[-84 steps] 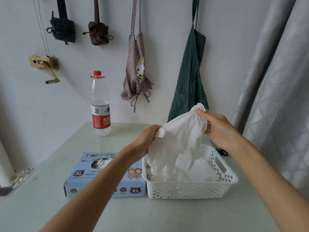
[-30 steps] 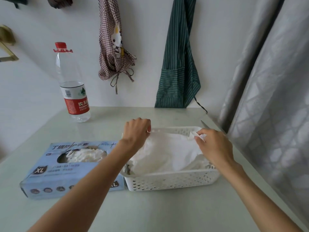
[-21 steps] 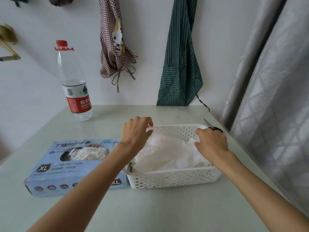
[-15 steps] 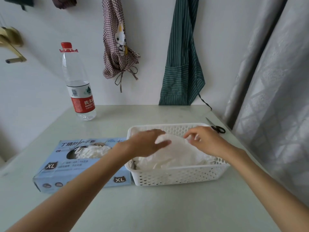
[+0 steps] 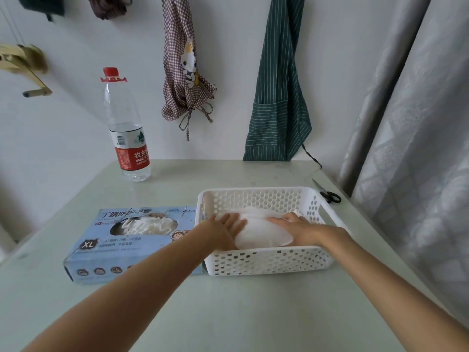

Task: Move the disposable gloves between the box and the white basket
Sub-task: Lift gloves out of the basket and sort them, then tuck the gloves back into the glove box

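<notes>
Currently both hands are inside the white basket, flat on the pile of disposable gloves. Left hand lies on the pile's left side, fingers straight and spread, pressing down; no grip on anything. Right hand lies on the pile's right side, fingers extended leftward over the gloves, palm down, likewise pressing with nothing pinched. The gloves sit as a rounded white heap in the near half of the basket; the far half shows bare perforated wall. Basket stands on the pale green surface, right of centre. The blue glove box lies flat just left of the basket, its right end touching or nearly touching the basket wall; cannot tell which. Its oval top opening shows more white gloves inside, and an XL mark is at the near left of the lid. A water bottle with red cap and red label stands upright at the far left of the surface, well apart from the box. Black-handled scissors lie at the far right edge, near the basket's far right corner. On the wall behind hang a checked apron and a green striped apron. Grey curtain fills the right side.
</notes>
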Motion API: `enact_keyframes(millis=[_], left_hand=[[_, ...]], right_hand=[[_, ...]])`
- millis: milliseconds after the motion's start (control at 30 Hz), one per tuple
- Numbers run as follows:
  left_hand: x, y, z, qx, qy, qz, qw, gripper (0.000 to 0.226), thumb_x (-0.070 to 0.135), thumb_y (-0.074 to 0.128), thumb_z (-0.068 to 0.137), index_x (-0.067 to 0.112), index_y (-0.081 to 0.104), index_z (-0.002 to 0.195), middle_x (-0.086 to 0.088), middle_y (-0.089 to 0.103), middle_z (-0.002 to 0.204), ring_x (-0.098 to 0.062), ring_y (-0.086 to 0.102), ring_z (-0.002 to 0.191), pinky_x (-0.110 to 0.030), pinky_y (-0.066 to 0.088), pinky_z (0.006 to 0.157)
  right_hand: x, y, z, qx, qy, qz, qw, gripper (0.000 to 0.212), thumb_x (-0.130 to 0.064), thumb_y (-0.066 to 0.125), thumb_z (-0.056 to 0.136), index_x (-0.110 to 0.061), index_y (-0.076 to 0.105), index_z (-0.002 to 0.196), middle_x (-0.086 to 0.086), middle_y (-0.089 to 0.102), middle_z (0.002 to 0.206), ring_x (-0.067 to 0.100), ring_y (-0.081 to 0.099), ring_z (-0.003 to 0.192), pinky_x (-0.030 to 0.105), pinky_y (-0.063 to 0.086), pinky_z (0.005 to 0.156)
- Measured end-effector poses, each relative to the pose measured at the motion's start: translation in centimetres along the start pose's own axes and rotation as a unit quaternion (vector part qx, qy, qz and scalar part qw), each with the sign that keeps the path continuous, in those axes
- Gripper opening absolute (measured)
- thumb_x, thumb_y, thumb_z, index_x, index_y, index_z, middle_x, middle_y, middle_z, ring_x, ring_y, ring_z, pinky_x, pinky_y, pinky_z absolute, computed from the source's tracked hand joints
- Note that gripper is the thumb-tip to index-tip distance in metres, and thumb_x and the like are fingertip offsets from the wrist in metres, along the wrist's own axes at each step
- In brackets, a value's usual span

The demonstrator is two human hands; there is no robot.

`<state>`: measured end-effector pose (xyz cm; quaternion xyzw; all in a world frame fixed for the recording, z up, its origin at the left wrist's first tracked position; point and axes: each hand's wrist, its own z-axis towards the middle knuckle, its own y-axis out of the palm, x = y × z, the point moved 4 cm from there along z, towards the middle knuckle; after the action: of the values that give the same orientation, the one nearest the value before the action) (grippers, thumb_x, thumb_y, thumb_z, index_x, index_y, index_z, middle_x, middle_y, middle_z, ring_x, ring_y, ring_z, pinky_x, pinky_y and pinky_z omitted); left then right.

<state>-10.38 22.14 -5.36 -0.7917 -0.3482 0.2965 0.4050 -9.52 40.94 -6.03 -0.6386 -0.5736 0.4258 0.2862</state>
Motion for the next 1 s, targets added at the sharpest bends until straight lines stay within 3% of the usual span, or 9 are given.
enact_keyframes(millis=[133, 233, 333, 500, 633, 767, 867, 933, 1000], left_hand=[[-0.8, -2.4, -1.2, 0.026, 0.000, -0.076, 0.997, 0.092, 0.070, 0.038, 0.085, 0.019, 0.000, 0.152, 0.000, -0.006, 0.159, -0.023, -0.003, 0.146, -0.047, 0.007, 0.117], [-1.1, -3.9, -2.1, 0.133, 0.020, -0.077, 0.988, 0.088, 0.070, 0.045, 0.082, 0.019, 0.020, 0.149, 0.000, 0.015, 0.156, -0.023, 0.017, 0.141, -0.045, 0.020, 0.114], [-1.3, -3.4, -1.4, 0.154, -0.002, -0.046, 0.987, 0.089, 0.071, 0.043, 0.082, 0.019, 0.018, 0.150, -0.005, 0.014, 0.156, -0.026, 0.018, 0.141, -0.046, 0.019, 0.114], [-1.4, -1.8, -1.4, 0.149, 0.000, -0.077, 0.986, 0.086, 0.067, 0.041, 0.086, 0.014, 0.017, 0.150, -0.006, 0.010, 0.158, -0.026, 0.013, 0.144, -0.045, 0.014, 0.116], [-4.2, -2.2, -5.9, 0.282, 0.042, -0.221, 0.933, 0.057, 0.048, 0.044, 0.094, 0.025, 0.032, 0.145, 0.004, 0.028, 0.154, -0.015, 0.023, 0.141, -0.036, 0.020, 0.115], [-11.0, 1.4, -11.1, 0.389, -0.029, -0.332, 0.859, 0.042, 0.030, 0.048, 0.096, 0.029, 0.043, 0.137, 0.009, 0.041, 0.145, -0.011, 0.038, 0.132, -0.031, 0.032, 0.111], [-15.7, 5.5, -13.1, 0.304, -0.121, -0.331, 0.885, 0.072, 0.058, 0.054, 0.081, 0.029, 0.033, 0.144, 0.006, 0.030, 0.153, -0.016, 0.030, 0.138, -0.036, 0.026, 0.114], [-17.4, 7.2, -13.7, 0.234, -0.142, -0.353, 0.895, 0.116, 0.092, 0.043, 0.050, 0.031, 0.024, 0.147, 0.008, 0.019, 0.156, -0.016, 0.020, 0.142, -0.038, 0.019, 0.117], [-18.1, 8.2, -13.7, 0.191, -0.151, -0.357, 0.902, 0.143, 0.103, 0.028, 0.026, 0.031, 0.019, 0.149, 0.009, 0.013, 0.157, -0.016, 0.013, 0.144, -0.038, 0.015, 0.117]], right_hand=[[0.1, -1.9, -1.6, 0.034, -0.035, 0.053, 0.997, 0.091, -0.062, 0.069, 0.072, -0.036, 0.025, 0.148, -0.010, 0.015, 0.155, 0.018, 0.018, 0.144, 0.041, 0.020, 0.118], [1.0, -3.4, -3.3, 0.084, -0.062, 0.178, 0.978, 0.066, -0.044, 0.084, 0.065, -0.044, 0.053, 0.124, -0.007, 0.040, 0.144, 0.011, 0.038, 0.132, 0.038, 0.034, 0.112], [1.2, -3.2, -3.8, 0.119, -0.029, 0.135, 0.983, 0.063, -0.023, 0.083, 0.071, -0.037, 0.054, 0.125, -0.003, 0.045, 0.133, 0.011, 0.046, 0.118, 0.032, 0.040, 0.103], [0.5, -2.5, -3.9, 0.105, -0.003, 0.056, 0.993, 0.052, -0.020, 0.072, 0.081, -0.030, 0.054, 0.129, -0.004, 0.040, 0.143, 0.014, 0.040, 0.131, 0.021, 0.034, 0.100], [-2.4, -4.1, -5.0, 0.219, -0.033, 0.061, 0.973, 0.024, -0.019, 0.063, 0.089, -0.038, 0.062, 0.103, -0.010, 0.049, 0.135, 0.009, 0.046, 0.124, 0.034, 0.031, 0.109], [-10.1, -3.6, -5.7, 0.353, -0.158, 0.142, 0.911, 0.019, -0.021, 0.060, 0.090, -0.038, 0.064, 0.096, -0.020, 0.060, 0.111, 0.002, 0.052, 0.108, 0.029, 0.044, 0.094], [-17.1, -2.4, -5.5, 0.400, -0.226, 0.124, 0.879, 0.016, -0.022, 0.058, 0.091, -0.034, 0.067, 0.099, -0.022, 0.060, 0.104, 0.000, 0.049, 0.106, 0.020, 0.040, 0.087], [-20.9, -1.7, -4.7, 0.407, -0.252, 0.088, 0.874, 0.019, -0.022, 0.055, 0.094, -0.031, 0.068, 0.104, -0.016, 0.063, 0.105, 0.006, 0.048, 0.106, 0.021, 0.037, 0.086], [-23.3, -0.8, -3.4, 0.381, -0.254, 0.049, 0.888, 0.025, -0.023, 0.050, 0.096, -0.028, 0.066, 0.115, -0.010, 0.063, 0.115, 0.013, 0.048, 0.110, 0.025, 0.036, 0.090]])
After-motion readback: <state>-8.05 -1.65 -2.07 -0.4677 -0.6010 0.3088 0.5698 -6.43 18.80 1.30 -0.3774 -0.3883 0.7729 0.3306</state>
